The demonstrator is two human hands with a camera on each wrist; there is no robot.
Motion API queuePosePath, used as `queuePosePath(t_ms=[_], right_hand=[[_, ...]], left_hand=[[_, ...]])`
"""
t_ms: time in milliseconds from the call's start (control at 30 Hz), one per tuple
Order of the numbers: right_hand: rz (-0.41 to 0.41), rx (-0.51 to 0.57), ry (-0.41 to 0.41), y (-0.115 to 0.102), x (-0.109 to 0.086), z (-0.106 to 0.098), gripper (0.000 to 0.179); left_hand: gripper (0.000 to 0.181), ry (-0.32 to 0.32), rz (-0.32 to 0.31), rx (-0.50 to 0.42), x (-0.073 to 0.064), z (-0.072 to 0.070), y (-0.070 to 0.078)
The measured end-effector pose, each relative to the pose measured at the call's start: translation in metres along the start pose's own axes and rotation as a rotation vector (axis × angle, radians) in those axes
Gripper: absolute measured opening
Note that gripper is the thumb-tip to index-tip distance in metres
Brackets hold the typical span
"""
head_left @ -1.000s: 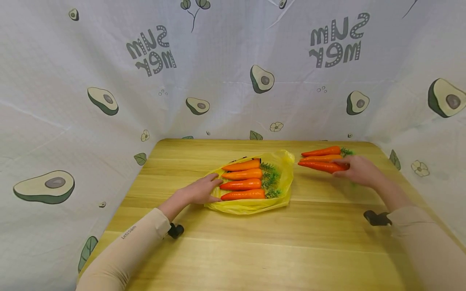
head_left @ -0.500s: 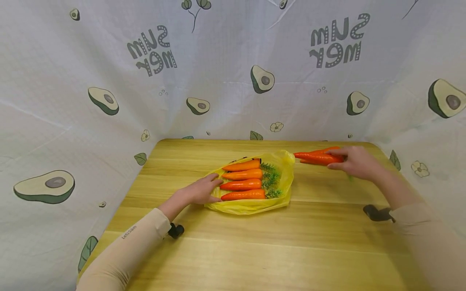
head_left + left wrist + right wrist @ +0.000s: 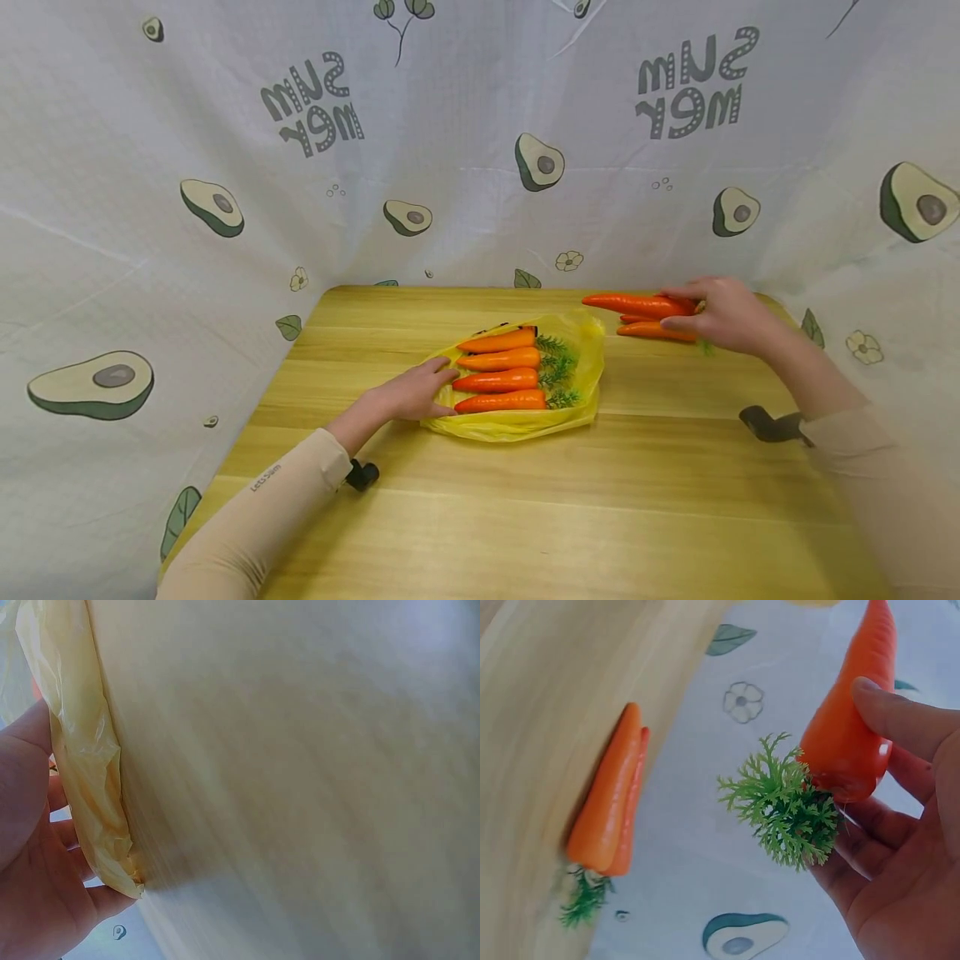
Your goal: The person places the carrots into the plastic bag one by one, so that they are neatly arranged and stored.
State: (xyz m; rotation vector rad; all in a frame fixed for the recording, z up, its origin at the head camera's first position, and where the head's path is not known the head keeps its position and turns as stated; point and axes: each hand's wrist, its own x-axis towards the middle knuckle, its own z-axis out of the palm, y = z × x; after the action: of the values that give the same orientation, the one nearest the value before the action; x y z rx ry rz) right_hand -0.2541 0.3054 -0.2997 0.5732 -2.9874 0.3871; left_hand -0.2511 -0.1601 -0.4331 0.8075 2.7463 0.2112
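Yellow plastic, thin and wrinkled, in the shape of a bag point(image 3: 498, 429) laid near the middle of the wooden table point(image 3: 480, 517). Inside, four carrots point(image 3: 497, 381) in a row, side by side, tapered tips toward the left hand point(image 3: 411, 393), green tops point(image 3: 558, 367) toward the right side. Along the bag's left edge, that same hand, spread fairly wide, thumb near the nearest carrot's tip, fingers against the plastic; in the left wrist view, fingertips partly hidden behind the yellow folds. Across at the far right, raised above the tabletop, one red-orange carrot point(image 3: 844, 720) in the grip of the right hand point(image 3: 731, 318), thumb on one side and fingers on the other, narrowed round the thick end, a frilly green tuft point(image 3: 795, 821) beside the palm and the point aimed leftward. Below, two more carrots point(image 3: 606, 799) on the wood, close together. On both arms, beige sleeves point(image 3: 255, 508), with a black device point(image 3: 362, 476) at each wrist. Behind everything, a white cloth point(image 3: 465, 100) printed with avocados point(image 3: 212, 207), leaves point(image 3: 288, 327), flowers point(image 3: 569, 261) and mirrored lettering point(image 3: 690, 112).
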Motion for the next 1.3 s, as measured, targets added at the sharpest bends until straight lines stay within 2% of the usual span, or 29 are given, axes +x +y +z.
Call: queuePosePath(t_ms=[233,567,1000,1300], right_hand=[[-0.047,-0.005,0.012,-0.03,0.007,-0.004,0.053],[-0.155,0.002,0.039,-0.069,0.022,0.005,0.047],[-0.273,0.03,-0.047,-0.108,0.042,0.021,0.045],[-0.29,0.079,-0.123,-0.134,0.052,0.036,0.046]], left_hand=[[0.075,-0.003,0.0,-0.003,-0.001,-0.001,0.001],[0.076,-0.007,-0.002,0.013,0.0,-0.002,0.001],[0.075,-0.006,0.003,-0.001,0.001,0.001,0.001],[0.074,-0.007,0.004,-0.006,0.0,-0.001,0.003]])
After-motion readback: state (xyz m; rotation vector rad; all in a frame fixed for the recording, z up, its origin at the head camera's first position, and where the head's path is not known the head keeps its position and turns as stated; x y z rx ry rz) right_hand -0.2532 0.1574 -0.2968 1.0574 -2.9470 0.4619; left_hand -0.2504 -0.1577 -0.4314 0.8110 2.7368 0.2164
